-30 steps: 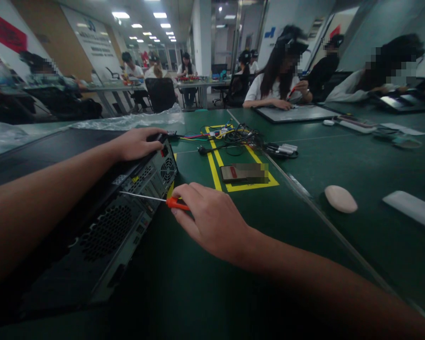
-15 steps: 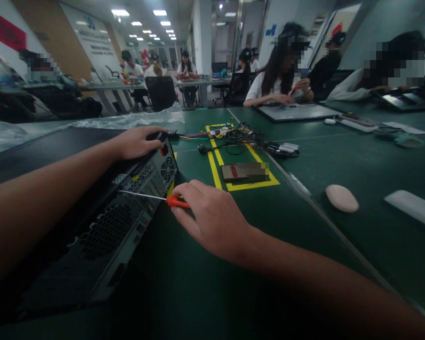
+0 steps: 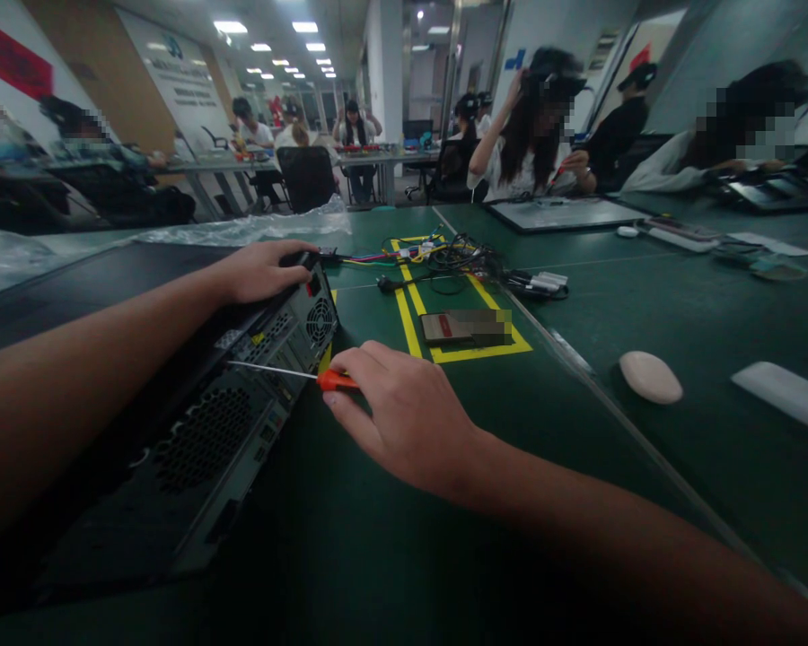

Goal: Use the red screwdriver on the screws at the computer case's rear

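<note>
A black desktop computer case lies on its side at the left, its rear panel with fan grilles and ports facing right. My left hand lies on the top near the far rear corner, fingers stretched out and thumb by the edge. My right hand is closed around the orange handle of a screwdriver. The thin shaft points left, and its tip meets the rear panel near the top edge, below my left forearm. Whether the tip sits in a screw is too small to tell.
Bundled cables and a dark, flat, partly blurred object lie by yellow tape on the green table. A pale rounded object and a white bar are at the right. Co-workers sit across the table; one works over a flat panel.
My hands and the case stay almost where they were; the screwdriver handle looks slightly turned in my right fingers. Across the table, a co-worker has raised a hand to their head.
</note>
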Demonstrator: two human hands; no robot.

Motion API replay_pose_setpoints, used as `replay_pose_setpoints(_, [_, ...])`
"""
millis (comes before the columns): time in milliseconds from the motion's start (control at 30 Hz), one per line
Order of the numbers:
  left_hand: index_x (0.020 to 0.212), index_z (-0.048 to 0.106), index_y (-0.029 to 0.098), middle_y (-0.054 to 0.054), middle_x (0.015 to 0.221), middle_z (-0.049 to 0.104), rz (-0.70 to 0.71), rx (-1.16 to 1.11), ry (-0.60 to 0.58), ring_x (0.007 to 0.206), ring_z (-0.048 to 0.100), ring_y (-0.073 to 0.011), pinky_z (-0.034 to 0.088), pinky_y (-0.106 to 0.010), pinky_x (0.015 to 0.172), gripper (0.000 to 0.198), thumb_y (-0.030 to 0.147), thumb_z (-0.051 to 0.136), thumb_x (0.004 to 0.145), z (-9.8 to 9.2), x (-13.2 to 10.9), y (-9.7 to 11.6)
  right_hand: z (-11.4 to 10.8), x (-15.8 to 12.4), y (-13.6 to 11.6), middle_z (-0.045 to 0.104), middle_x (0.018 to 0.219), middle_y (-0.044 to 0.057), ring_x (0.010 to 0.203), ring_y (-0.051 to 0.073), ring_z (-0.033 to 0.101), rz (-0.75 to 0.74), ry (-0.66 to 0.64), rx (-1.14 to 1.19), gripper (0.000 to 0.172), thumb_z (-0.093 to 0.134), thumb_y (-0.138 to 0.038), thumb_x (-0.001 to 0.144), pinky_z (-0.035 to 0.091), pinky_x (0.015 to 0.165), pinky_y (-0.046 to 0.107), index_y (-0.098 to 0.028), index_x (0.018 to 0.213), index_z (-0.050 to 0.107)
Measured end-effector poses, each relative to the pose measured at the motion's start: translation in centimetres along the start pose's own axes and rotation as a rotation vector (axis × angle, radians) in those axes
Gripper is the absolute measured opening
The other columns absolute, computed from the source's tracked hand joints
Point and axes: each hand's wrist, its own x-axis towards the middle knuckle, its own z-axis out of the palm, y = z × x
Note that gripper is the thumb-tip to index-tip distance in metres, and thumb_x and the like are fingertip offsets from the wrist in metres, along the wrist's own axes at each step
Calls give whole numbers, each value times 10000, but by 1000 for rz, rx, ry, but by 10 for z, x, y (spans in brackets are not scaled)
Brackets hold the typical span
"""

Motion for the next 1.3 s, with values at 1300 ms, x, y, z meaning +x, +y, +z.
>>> replay_pose_setpoints(1300, [1657, 789, 365, -78, 1627, 799, 7, -8, -9, 1502, 703, -510, 508, -614, 1346, 841, 717, 686, 900, -1, 1, -2, 3, 0, 4, 786, 1175, 80, 938, 210, 677, -38, 10, -25, 207, 595, -283, 1223, 338, 725, 343, -193, 1345, 736])
